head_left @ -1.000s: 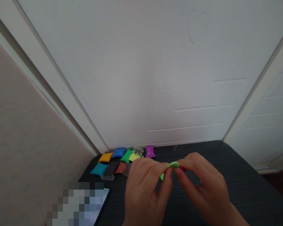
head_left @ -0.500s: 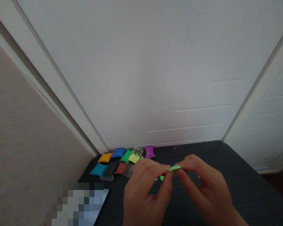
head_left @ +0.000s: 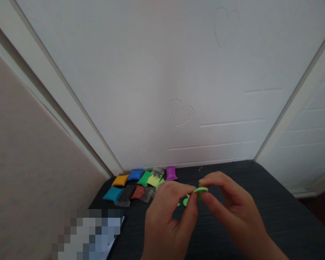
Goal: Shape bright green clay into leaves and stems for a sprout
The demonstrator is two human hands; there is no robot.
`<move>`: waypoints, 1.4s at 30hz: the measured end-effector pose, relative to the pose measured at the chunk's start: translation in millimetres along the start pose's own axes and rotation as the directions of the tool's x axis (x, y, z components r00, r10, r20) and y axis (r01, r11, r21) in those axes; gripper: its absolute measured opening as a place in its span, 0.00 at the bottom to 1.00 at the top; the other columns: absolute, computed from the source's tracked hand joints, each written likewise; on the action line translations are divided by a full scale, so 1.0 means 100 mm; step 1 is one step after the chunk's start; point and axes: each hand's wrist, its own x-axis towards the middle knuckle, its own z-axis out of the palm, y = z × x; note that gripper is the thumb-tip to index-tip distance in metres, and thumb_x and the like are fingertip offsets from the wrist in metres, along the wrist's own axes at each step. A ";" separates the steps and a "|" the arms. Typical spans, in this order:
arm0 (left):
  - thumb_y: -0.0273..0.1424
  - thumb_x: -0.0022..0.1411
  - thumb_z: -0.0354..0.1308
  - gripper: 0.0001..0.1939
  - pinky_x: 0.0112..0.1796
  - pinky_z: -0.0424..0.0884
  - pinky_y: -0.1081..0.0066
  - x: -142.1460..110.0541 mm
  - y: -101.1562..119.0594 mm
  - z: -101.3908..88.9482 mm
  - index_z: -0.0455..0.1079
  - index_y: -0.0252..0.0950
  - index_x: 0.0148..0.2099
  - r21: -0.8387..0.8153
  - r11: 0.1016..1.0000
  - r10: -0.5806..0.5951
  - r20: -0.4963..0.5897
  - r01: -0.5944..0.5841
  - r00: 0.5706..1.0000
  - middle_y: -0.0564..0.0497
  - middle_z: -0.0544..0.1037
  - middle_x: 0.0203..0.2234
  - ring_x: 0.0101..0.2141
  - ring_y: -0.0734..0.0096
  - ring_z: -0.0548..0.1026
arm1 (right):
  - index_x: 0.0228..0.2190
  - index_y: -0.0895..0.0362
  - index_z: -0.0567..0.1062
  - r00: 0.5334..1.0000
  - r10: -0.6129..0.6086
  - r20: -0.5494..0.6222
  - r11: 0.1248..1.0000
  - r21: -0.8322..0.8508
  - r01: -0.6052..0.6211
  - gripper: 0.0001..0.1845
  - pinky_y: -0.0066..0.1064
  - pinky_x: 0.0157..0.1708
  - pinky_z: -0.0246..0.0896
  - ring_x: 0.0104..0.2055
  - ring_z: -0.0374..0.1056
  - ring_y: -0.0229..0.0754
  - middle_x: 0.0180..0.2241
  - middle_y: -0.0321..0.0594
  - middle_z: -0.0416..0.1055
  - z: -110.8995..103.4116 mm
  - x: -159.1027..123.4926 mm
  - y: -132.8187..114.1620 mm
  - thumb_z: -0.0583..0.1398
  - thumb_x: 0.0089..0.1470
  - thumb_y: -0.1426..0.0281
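Observation:
A small, flattened piece of light green modelling clay (head_left: 201, 189) is held up above the table, pinched from both sides. Thumb and forefinger of my left hand (head_left: 169, 220) grip its left edge. On the other edge, the thumb and forefinger of my right hand (head_left: 234, 213) press it. Behind my left fingers, more light green clay pieces (head_left: 185, 201) lie on the dark table, partly hidden by the hand.
Several clay packets, including yellow (head_left: 120, 180), blue (head_left: 135, 175), teal (head_left: 113, 194) and purple (head_left: 171, 173), lie along the table's (head_left: 276, 216) back left. A tablet-like device (head_left: 115, 238), partly blurred out, is at front left. A white panelled wall (head_left: 141, 90) rises behind.
The clay piece has tilted slightly, showing more of its underside, and my right fingers have shifted their grip a little. The view has moved slightly.

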 end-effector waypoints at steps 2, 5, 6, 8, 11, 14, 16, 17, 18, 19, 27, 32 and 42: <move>0.24 0.54 0.54 0.05 0.33 0.67 0.72 0.01 0.00 0.00 0.68 0.38 0.33 0.028 0.999 0.040 0.000 -0.040 0.999 0.53 0.73 0.28 0.31 0.72 0.71 | 0.31 0.53 0.70 1.000 -0.008 0.013 1.000 0.003 0.008 0.05 0.25 0.33 0.60 0.34 0.65 0.35 0.30 0.33 0.68 0.00 0.01 0.00 0.57 0.50 0.74; 0.23 0.52 0.54 0.05 0.34 0.66 0.70 0.03 0.00 0.00 0.67 0.37 0.33 0.097 0.988 0.122 -0.039 -0.118 0.992 0.53 0.73 0.27 0.30 0.71 0.71 | 0.30 0.54 0.70 0.999 -0.028 0.016 0.999 -0.026 0.029 0.04 0.26 0.31 0.60 0.32 0.65 0.35 0.28 0.34 0.68 0.01 0.03 0.01 0.57 0.50 0.74; 0.23 0.52 0.54 0.06 0.34 0.66 0.69 0.04 0.00 0.00 0.67 0.37 0.33 0.118 0.984 0.142 -0.047 -0.136 0.989 0.52 0.73 0.27 0.31 0.71 0.71 | 0.30 0.54 0.70 0.999 -0.041 0.010 0.998 -0.042 0.041 0.04 0.26 0.31 0.60 0.32 0.65 0.35 0.28 0.34 0.68 0.02 0.04 0.02 0.57 0.50 0.75; 0.23 0.52 0.55 0.06 0.34 0.67 0.69 0.05 -0.01 0.00 0.68 0.37 0.34 0.139 0.977 0.169 -0.046 -0.161 0.985 0.52 0.73 0.27 0.31 0.71 0.71 | 0.30 0.54 0.70 0.998 -0.067 0.000 0.995 -0.070 0.067 0.05 0.26 0.31 0.60 0.32 0.65 0.35 0.28 0.34 0.68 0.03 0.04 0.03 0.57 0.49 0.75; 0.22 0.52 0.54 0.06 0.34 0.67 0.70 0.06 -0.01 -0.02 0.67 0.36 0.33 0.128 0.977 0.173 -0.027 -0.168 0.985 0.52 0.73 0.27 0.31 0.71 0.71 | 0.31 0.54 0.70 0.995 -0.098 0.013 0.993 -0.069 0.099 0.06 0.26 0.31 0.61 0.32 0.65 0.34 0.28 0.34 0.68 0.03 0.04 0.04 0.57 0.49 0.76; 0.21 0.51 0.54 0.06 0.34 0.67 0.70 0.05 0.00 -0.04 0.67 0.36 0.32 0.078 0.986 0.152 -0.017 -0.150 0.988 0.52 0.73 0.27 0.31 0.71 0.71 | 0.32 0.53 0.70 0.994 -0.097 0.047 0.995 -0.030 0.099 0.07 0.25 0.31 0.61 0.32 0.65 0.34 0.28 0.33 0.68 0.02 0.02 0.03 0.58 0.49 0.76; 0.21 0.52 0.54 0.06 0.34 0.68 0.70 0.04 0.00 -0.05 0.67 0.36 0.32 0.037 0.991 0.131 -0.012 -0.131 0.991 0.52 0.73 0.27 0.31 0.71 0.71 | 0.31 0.54 0.70 0.995 -0.086 0.056 0.996 -0.019 0.088 0.06 0.26 0.31 0.61 0.32 0.65 0.35 0.28 0.34 0.68 0.01 0.01 0.02 0.58 0.49 0.75; 0.21 0.52 0.53 0.06 0.34 0.68 0.70 0.04 0.00 -0.05 0.67 0.36 0.33 0.021 0.993 0.120 -0.013 -0.120 0.993 0.52 0.73 0.27 0.31 0.71 0.71 | 0.31 0.54 0.70 0.995 -0.081 0.058 0.996 -0.018 0.082 0.06 0.26 0.31 0.61 0.32 0.65 0.35 0.28 0.34 0.68 0.01 0.00 0.01 0.58 0.48 0.75; 0.21 0.52 0.53 0.06 0.34 0.68 0.70 0.03 0.00 -0.05 0.67 0.36 0.33 0.009 0.994 0.107 -0.013 -0.106 0.994 0.51 0.73 0.27 0.31 0.71 0.71 | 0.31 0.54 0.70 0.995 -0.078 0.057 0.997 -0.020 0.079 0.06 0.27 0.31 0.61 0.32 0.65 0.35 0.28 0.35 0.68 0.01 0.00 0.01 0.58 0.48 0.75; 0.21 0.52 0.53 0.06 0.34 0.68 0.70 0.02 0.00 -0.05 0.67 0.36 0.33 0.002 0.996 0.094 -0.018 -0.094 0.995 0.51 0.73 0.28 0.31 0.71 0.71 | 0.31 0.54 0.70 0.996 -0.075 0.058 0.997 -0.022 0.076 0.05 0.27 0.31 0.61 0.32 0.65 0.36 0.28 0.35 0.68 0.01 -0.01 0.01 0.58 0.49 0.75; 0.22 0.51 0.56 0.08 0.35 0.69 0.71 0.03 -0.02 -0.03 0.68 0.37 0.35 0.104 0.978 0.189 -0.091 -0.179 0.978 0.52 0.73 0.29 0.33 0.72 0.71 | 0.33 0.55 0.70 0.976 -0.219 -0.006 0.959 -0.184 0.214 0.09 0.29 0.31 0.62 0.33 0.65 0.37 0.29 0.37 0.69 0.01 0.02 0.02 0.57 0.47 0.78; 0.21 0.50 0.57 0.11 0.37 0.68 0.68 0.01 -0.06 -0.06 0.69 0.39 0.37 0.207 0.935 0.317 -0.132 -0.287 0.939 0.51 0.71 0.32 0.36 0.69 0.69 | 0.36 0.54 0.69 0.924 -0.383 0.005 0.895 -0.244 0.373 0.14 0.31 0.31 0.62 0.33 0.65 0.38 0.29 0.38 0.69 0.00 0.02 0.04 0.57 0.46 0.80; 0.22 0.50 0.59 0.11 0.36 0.70 0.68 -0.01 -0.07 -0.12 0.69 0.42 0.36 0.174 0.899 0.429 -0.162 -0.403 0.888 0.53 0.72 0.30 0.37 0.69 0.69 | 0.38 0.54 0.67 0.880 -0.474 -0.010 0.867 -0.179 0.465 0.20 0.36 0.31 0.62 0.31 0.65 0.39 0.29 0.39 0.69 -0.03 0.01 0.00 0.58 0.42 0.83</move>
